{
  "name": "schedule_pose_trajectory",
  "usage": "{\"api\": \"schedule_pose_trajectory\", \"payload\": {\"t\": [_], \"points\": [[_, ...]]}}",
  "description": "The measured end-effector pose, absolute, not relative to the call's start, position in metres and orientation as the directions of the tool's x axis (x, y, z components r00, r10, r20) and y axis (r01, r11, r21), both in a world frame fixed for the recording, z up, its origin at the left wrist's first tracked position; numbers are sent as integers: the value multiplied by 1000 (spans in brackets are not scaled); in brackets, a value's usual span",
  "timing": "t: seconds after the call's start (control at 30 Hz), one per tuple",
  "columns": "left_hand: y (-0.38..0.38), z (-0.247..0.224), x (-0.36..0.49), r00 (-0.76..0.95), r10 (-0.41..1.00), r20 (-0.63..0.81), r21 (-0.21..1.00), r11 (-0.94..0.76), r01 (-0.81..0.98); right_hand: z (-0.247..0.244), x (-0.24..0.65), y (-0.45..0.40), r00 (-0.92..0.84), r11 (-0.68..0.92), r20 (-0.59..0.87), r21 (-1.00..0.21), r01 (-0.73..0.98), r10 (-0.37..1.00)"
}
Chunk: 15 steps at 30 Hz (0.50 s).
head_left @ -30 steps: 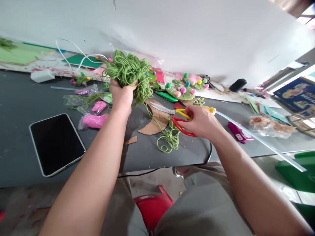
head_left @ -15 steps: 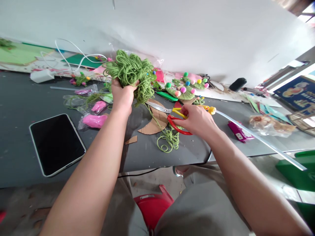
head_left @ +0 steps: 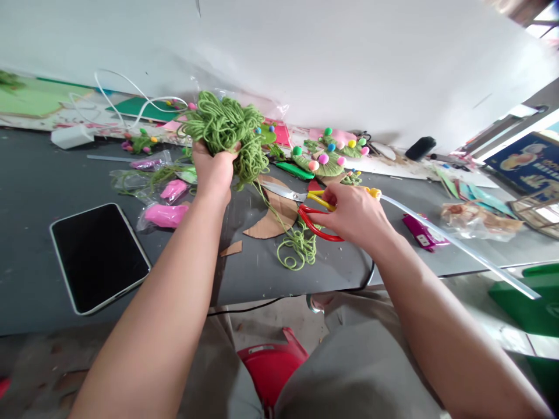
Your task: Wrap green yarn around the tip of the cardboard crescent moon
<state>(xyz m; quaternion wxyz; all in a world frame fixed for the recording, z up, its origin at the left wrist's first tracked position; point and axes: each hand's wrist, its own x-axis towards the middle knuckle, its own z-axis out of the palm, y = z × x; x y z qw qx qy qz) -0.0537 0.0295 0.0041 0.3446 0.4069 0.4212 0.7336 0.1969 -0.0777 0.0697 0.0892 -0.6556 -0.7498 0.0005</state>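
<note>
My left hand (head_left: 216, 169) is closed around a thick bundle of green yarn (head_left: 227, 125), held up over the back of the table. A strand runs down from the bundle to a loose tangle of yarn (head_left: 299, 247) on the tabletop. My right hand (head_left: 356, 212) grips a pair of scissors (head_left: 314, 201) with red and yellow handles, blades pointing left near the strand. Under the blades lies a curved piece of brown cardboard (head_left: 275, 212). The fingers inside the scissor handles are partly hidden.
A tablet (head_left: 100, 256) lies at the left, beside pink packets (head_left: 166, 215). Yarn pieces with coloured pom-poms (head_left: 329, 163) and a green comb (head_left: 294, 170) sit behind. A clear stick (head_left: 463, 247) extends past the table edge at the right, near a purple box (head_left: 423, 231).
The left hand and yarn bundle have shifted slightly left. The scissors stay almost in place, with the right hand turned a little.
</note>
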Motion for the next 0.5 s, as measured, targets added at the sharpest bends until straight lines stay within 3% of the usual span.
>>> {"api": "schedule_pose_trajectory", "payload": {"t": [0.5], "points": [[25,5,-51,-424,850,312,850,-449,-274,64,191,-71,-141,151,122,-73,986,982]]}}
